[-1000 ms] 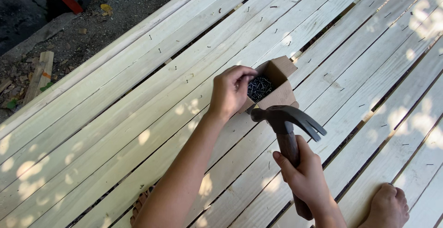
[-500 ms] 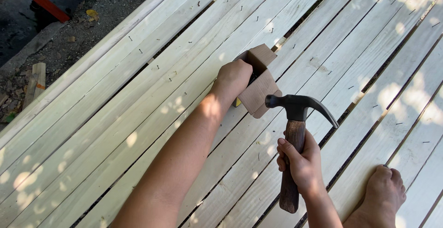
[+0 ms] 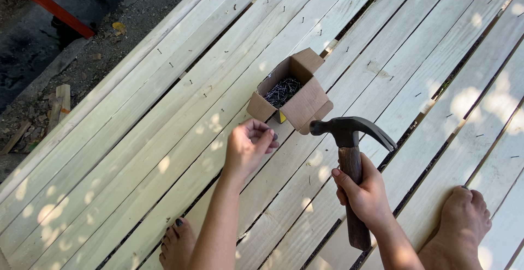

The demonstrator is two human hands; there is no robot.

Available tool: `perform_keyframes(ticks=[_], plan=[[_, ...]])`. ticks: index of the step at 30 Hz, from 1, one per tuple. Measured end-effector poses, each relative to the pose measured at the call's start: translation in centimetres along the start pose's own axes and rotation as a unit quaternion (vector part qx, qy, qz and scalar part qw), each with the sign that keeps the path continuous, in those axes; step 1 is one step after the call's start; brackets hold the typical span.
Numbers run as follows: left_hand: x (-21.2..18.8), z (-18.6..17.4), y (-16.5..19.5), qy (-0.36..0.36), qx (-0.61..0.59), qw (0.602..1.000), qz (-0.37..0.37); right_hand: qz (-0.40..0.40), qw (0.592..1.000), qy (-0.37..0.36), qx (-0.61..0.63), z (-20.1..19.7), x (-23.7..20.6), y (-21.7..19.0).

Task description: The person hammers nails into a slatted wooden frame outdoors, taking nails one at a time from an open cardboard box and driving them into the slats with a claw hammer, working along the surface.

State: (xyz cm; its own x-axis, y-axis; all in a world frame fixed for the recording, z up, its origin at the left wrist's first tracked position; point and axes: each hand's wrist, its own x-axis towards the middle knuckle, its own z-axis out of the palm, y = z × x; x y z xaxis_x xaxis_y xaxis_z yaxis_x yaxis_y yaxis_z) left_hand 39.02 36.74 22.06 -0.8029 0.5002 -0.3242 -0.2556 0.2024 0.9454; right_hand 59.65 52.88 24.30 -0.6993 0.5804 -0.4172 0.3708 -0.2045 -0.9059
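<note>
The right hand is gripping a hammer by its wooden handle, fingers wrapped closed around the middle of it. The hammer is hovering over the pale wooden planks, its long axis running almost straight up the frame — butt end toward the person, dark steel head away. The head is lying crosswise: the striking face is pointing left toward the cardboard box, the claw is curving off to the right.

The left hand is hanging just in front of the box, fingers curled in and pinched together. They seem to be closing on something small, but whether a nail is in there I cannot tell. The box is sitting open on the planks, flaps spread, with a heap of dark nails inside.

As for progress, several nails are already standing or lying in the boards further out, so some fastening looks done. Near the hands no nail is set yet — the striking looks still ahead. 2 bare feet, one at the lower left and the other at the lower right, are resting on the planks.
</note>
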Motion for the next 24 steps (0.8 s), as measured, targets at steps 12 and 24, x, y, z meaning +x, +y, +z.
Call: perform_keyframes(ticks=[12,24], plan=[[-1.8,0.9,-10.8,0.081,0.29,0.899,0.317,0.052,0.998,-0.032,-0.029,1.9,0.2,4.4],[-0.9,0.4,-11.3,0.082,0.332,0.896,0.282,0.074,0.996,-0.031,-0.05,3.2,1.2,6.5]])
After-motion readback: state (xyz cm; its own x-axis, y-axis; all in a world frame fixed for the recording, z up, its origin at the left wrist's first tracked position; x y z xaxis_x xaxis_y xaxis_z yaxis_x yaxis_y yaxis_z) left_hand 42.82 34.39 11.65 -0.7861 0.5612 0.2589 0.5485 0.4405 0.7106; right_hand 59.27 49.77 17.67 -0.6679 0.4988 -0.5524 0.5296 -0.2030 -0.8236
